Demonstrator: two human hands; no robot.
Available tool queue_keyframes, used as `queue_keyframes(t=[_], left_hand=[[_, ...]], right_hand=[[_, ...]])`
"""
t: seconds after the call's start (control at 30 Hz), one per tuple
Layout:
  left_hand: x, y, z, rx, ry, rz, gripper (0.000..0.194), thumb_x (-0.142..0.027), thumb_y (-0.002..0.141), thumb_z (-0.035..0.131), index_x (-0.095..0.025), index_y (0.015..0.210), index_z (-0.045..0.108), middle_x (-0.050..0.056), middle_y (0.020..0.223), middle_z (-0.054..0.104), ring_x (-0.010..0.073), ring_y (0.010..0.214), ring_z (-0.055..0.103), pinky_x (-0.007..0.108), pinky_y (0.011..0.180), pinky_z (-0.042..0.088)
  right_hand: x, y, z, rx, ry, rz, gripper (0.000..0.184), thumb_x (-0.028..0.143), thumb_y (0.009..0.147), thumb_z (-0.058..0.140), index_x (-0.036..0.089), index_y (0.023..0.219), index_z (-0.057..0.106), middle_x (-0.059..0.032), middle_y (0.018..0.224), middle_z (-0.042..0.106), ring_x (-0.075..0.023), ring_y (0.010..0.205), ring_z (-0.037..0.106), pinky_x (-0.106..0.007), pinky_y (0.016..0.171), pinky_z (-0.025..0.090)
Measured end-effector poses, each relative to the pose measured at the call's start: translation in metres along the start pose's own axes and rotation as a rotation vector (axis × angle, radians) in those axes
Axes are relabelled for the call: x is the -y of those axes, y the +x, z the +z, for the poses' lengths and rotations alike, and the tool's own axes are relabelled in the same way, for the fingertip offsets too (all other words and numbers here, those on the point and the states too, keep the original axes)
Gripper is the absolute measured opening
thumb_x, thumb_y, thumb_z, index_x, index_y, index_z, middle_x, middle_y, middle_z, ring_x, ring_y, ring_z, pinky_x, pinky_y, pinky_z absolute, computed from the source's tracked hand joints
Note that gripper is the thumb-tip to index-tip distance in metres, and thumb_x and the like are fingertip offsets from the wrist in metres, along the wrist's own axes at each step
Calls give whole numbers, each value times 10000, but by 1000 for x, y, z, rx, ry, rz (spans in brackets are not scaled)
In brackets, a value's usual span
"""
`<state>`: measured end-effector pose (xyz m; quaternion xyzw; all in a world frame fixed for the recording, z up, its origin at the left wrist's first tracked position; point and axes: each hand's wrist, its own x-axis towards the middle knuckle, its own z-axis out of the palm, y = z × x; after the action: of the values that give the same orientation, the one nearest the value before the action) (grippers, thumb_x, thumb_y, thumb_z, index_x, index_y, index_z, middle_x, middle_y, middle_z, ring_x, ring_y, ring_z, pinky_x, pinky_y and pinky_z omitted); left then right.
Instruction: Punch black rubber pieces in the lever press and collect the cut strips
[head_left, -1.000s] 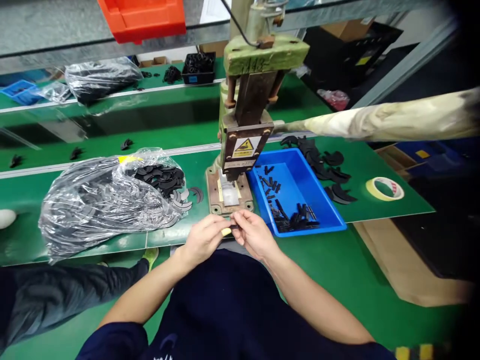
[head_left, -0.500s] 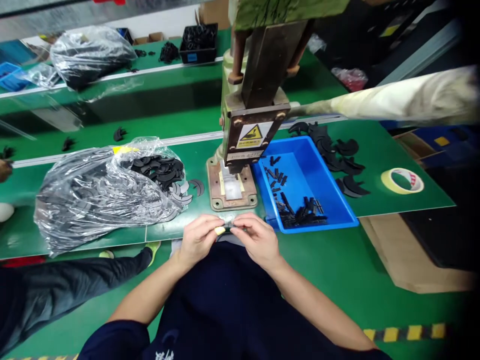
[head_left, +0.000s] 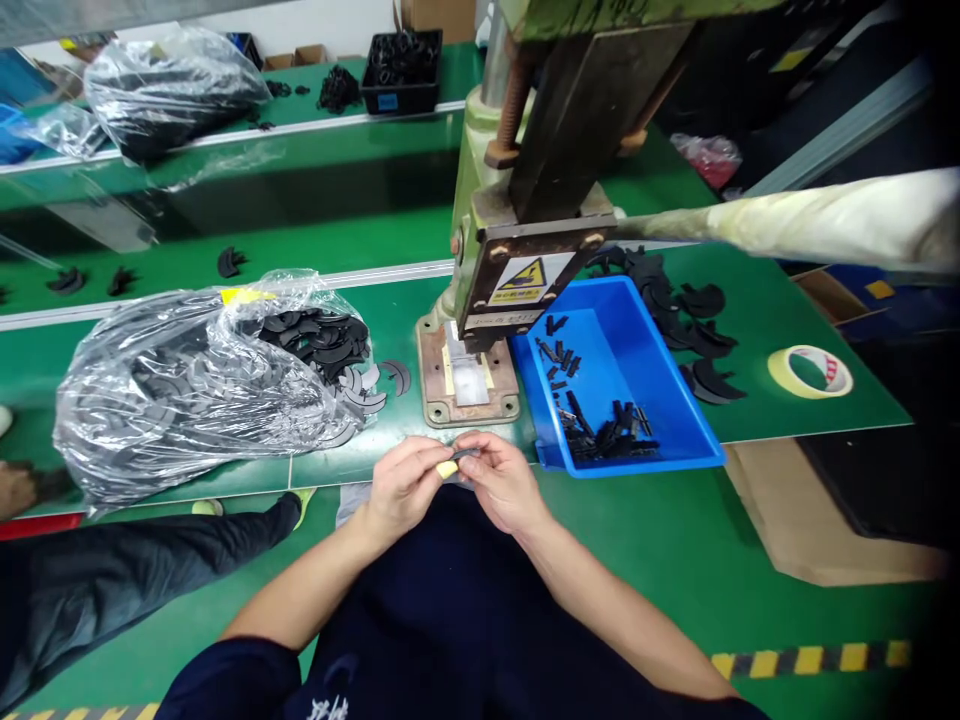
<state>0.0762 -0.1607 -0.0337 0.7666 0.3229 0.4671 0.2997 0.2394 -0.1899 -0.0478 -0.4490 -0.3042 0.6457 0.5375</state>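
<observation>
Between my two hands, just in front of the table's edge, is a small dark strip-like part (head_left: 466,453). My left hand (head_left: 407,482) pinches its left end, with yellow tape or a cover showing on one fingertip. My right hand (head_left: 504,482) pinches the other end, fingers closed. Beyond them stands a green hand press (head_left: 476,200), its metal base plate (head_left: 436,400) closest to my fingers. To the right of the press, a blue bin (head_left: 637,370) holds small black strips (head_left: 615,430). Left of it, a clear plastic bag (head_left: 172,400) is full of dark curved pieces (head_left: 322,340).
The press's wrapped lever (head_left: 810,225) reaches out to the right. Black curved parts (head_left: 705,340) and a roll of yellow tape (head_left: 810,372) lie beyond the bin. Another person's hand (head_left: 16,488) and leg (head_left: 150,560) show at left. A black crate (head_left: 402,75) sits at the back.
My hands have drawn closer together, and the dark strip between them is turned to a different angle. The view has shifted slightly. The other person's hand has come into sight lower at left.
</observation>
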Motion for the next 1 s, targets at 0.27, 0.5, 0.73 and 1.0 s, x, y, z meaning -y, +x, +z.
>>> queue_keyframes(t=[0.27,0.5,0.73,1.0], left_hand=[[1,19,-18,71,-45,-34,306,-145,904,645,-241,1192,684,91,1049,707,180,967,688,325,832,588],[-3,44,-26,379,-117,79,245,-176,947,583,-224,1159,696,107,1061,730,192,996,702,323,859,590],[-7,50,-25,411,-88,185,224,-161,954,556,-206,1125,692,101,1043,732,177,949,713,274,829,588],[50,89,-1,110,351,-97,173,-260,964,547,-194,925,702,62,931,727,179,895,689,305,845,550]], right_hand=[[22,8,-5,209,233,275,316,435,783,756,197,907,590,3,786,666,-89,633,622,-190,519,443],[24,6,-13,411,386,478,449,445,712,823,224,900,481,72,578,594,-36,426,421,-158,424,259],[22,9,-23,403,495,547,371,418,741,800,215,897,531,77,569,546,-37,440,388,-155,412,198],[35,-8,-27,217,470,425,263,410,837,705,211,891,542,37,663,633,-71,545,557,-196,499,363]])
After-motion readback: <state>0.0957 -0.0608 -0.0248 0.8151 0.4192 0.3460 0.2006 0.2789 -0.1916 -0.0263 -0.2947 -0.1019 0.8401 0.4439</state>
